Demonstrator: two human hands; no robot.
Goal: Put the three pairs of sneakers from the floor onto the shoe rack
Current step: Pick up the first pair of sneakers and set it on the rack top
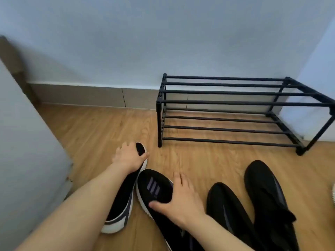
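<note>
Two black sneakers with white soles lie on the wooden floor in front of me. My left hand (129, 157) grips the toe end of the left sneaker (121, 201). The right sneaker (154, 187), with three grey stripes on top, has my right hand (179, 198) clasped over its middle. An all-black pair lies to the right: one shoe (226, 211) close to my right arm, the other (268, 194) beyond it. The black two-tier shoe rack (235, 103) stands bare against the wall, behind and to the right of my hands.
A white edge of another shoe (333, 193) shows at the right border. A pale wall panel (27, 151) juts in on the left. The back wall with its grey skirting (90, 96) runs behind the rack, and a white surface stands right of the rack.
</note>
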